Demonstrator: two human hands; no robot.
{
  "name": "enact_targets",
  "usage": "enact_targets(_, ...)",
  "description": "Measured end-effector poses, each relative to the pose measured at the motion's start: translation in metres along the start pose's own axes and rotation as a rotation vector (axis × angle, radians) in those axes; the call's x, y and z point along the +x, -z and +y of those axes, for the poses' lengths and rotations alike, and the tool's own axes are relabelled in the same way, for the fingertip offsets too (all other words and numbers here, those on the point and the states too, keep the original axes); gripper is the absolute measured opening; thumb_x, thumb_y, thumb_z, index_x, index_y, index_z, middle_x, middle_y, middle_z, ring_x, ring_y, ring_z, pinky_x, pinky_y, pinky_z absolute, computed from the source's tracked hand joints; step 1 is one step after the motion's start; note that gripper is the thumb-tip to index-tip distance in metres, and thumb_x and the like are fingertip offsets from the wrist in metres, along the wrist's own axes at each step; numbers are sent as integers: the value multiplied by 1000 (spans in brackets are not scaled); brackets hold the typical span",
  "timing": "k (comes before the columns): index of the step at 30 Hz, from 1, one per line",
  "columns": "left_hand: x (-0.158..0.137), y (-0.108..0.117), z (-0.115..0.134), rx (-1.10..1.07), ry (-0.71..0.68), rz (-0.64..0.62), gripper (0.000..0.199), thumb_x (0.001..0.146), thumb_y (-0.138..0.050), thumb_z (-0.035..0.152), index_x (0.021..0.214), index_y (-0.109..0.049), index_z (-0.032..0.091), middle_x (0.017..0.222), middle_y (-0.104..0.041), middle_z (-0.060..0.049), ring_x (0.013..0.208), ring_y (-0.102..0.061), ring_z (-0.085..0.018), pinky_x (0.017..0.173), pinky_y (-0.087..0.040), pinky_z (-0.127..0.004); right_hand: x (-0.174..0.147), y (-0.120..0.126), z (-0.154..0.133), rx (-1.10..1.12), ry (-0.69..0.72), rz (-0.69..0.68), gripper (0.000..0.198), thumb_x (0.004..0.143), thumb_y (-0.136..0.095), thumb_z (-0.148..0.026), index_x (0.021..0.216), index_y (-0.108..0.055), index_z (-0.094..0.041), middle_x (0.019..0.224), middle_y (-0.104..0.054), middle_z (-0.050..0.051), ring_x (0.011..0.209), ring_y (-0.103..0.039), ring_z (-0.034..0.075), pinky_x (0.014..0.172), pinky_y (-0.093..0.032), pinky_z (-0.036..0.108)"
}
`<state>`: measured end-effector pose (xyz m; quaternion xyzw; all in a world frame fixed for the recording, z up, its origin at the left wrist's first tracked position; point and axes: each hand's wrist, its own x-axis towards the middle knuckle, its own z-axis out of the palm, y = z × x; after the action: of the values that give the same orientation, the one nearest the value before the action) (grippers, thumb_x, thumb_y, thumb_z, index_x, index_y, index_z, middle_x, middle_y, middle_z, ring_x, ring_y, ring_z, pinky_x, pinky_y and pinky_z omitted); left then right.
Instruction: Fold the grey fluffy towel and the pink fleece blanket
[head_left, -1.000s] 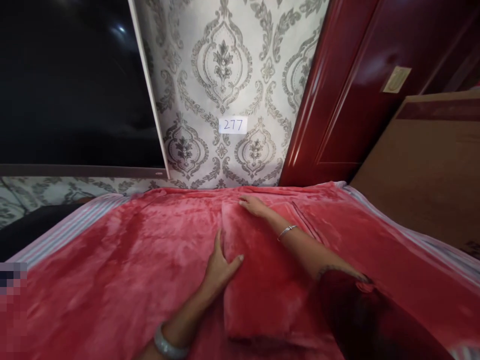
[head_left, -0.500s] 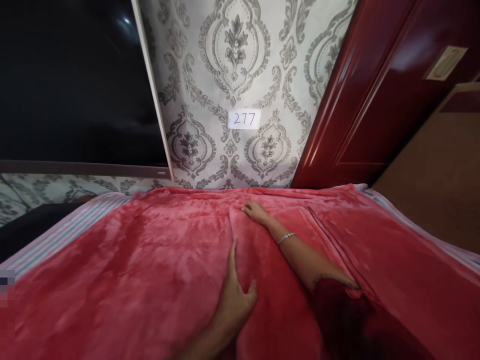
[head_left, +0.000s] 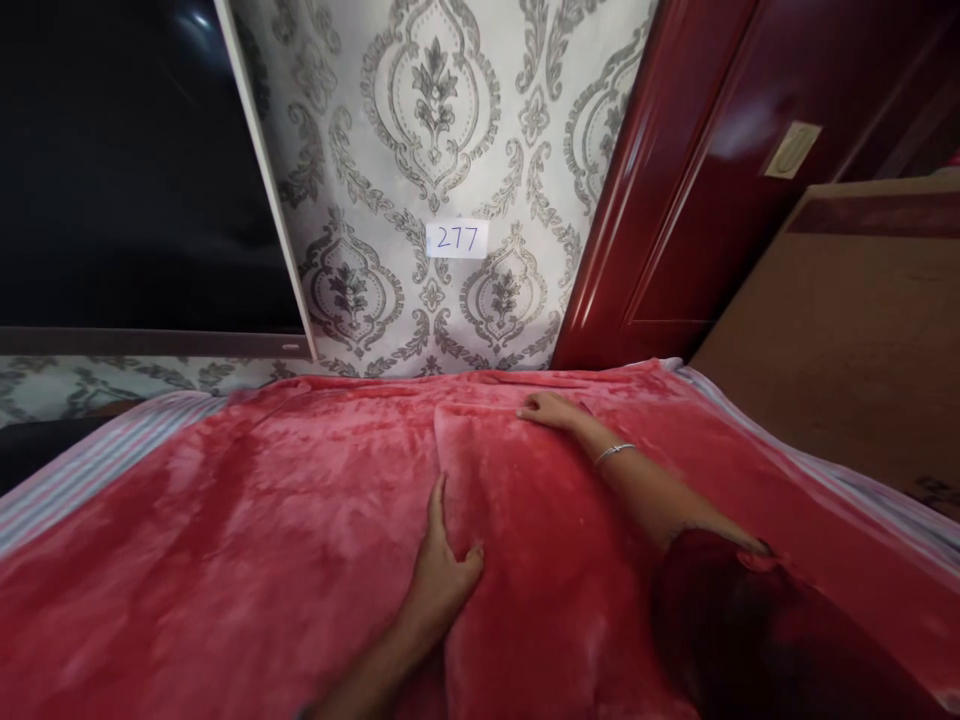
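Note:
A plush red blanket (head_left: 300, 560) is spread out in front of me, with a strip folded over in its middle (head_left: 517, 520). My left hand (head_left: 442, 570) rests along the left edge of that folded strip, thumb and fingers spread apart. Farther off, my right hand (head_left: 551, 410), with a silver bracelet at the wrist, has its fingers pinched together on the far edge of the strip. The right forearm lies across the strip's right part and hides some of it.
A striped sheet (head_left: 112, 450) shows past the blanket's sides. Behind stand a patterned wall with a paper marked 277 (head_left: 457, 239) and a dark television screen (head_left: 135, 180). On the right are a dark red cabinet door (head_left: 675, 200) and a cardboard box (head_left: 847, 330).
My right hand has moved right along the strip's far edge, away from its left corner. My left hand stays at the left edge. The view has turned slightly right.

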<state>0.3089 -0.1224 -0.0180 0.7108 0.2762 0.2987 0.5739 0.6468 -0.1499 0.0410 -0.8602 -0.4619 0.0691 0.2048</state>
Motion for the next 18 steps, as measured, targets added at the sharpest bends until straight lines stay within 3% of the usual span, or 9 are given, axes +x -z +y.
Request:
enact_targets(3, 0, -1, 4, -26, -4, 18, 102, 63, -66, 25, 156, -26, 15, 161, -36, -17, 152, -29, -33, 123, -30, -47, -12, 13, 31, -9, -91, 36, 23, 75, -74, -37, 66, -64, -19, 68, -67, 2, 68, -58, 18, 64, -40, 26)
enact_targets(6, 1, -1, 2, -37, -8, 20, 103, 62, -67, 26, 156, -27, 17, 161, -36, -15, 152, -28, -33, 122, -30, -48, -19, 8, 49, 18, -149, 133, 18, 77, -71, -33, 68, -64, -19, 69, -67, 4, 71, -59, 19, 65, -41, 26)
enact_targets(11, 4, 1, -2, -69, 11, 14, 107, 61, -71, 32, 156, -25, 16, 162, -33, -18, 152, -28, -35, 124, -27, -50, -22, -12, 60, 165, -188, 286, 16, 81, -63, -33, 77, -66, -19, 80, -70, 6, 81, -61, 21, 71, -44, 28)
enact_targets(15, 5, 7, -4, -157, 66, -17, 105, 66, -75, 43, 156, -25, 20, 163, -32, -17, 150, -33, -35, 123, -29, -52, -23, -10, 68, 352, -220, 319, 28, 84, -60, -44, 84, -69, -18, 79, -71, 6, 82, -63, 22, 75, -49, 30)
enact_targets(18, 7, 10, -6, -181, 92, -22, 97, 71, -74, 49, 154, -30, 22, 162, -35, -16, 149, -34, -34, 122, -32, -52, -32, -5, 75, 496, -226, 337, 37, 84, -61, -49, 97, -71, -17, 91, -74, 8, 90, -65, 23, 84, -52, 34)
